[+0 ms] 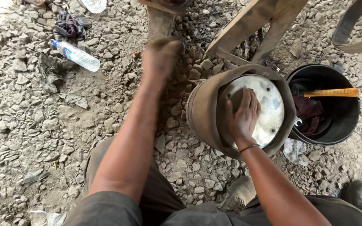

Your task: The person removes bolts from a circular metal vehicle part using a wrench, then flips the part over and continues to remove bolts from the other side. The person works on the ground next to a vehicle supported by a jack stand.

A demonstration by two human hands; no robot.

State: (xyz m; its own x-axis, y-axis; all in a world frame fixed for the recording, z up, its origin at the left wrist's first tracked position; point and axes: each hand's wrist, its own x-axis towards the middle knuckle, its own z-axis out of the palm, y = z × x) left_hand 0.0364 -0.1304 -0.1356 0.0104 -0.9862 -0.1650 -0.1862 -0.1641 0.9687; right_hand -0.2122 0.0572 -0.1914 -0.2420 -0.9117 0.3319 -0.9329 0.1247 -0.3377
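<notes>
A dirty brown cylindrical canister [202, 113] lies tilted on the gravel, its round silvery metal end plate [269, 109] facing up. My right hand [243, 113] rests flat on that plate, fingers spread, a thin black band on the wrist. My left hand [161, 56] is stretched forward over the gravel, blurred, fingers curled, close to a wooden post [160, 21]; I cannot tell whether it holds anything.
A black bucket [348, 121] with a red rag and a yellow-orange tool [332, 92] stands right of the canister. Wooden planks [248, 25] cross above. A plastic water bottle [78, 55] and dark cloth [70, 25] lie on the gravel at left. My boots [239, 194] are below.
</notes>
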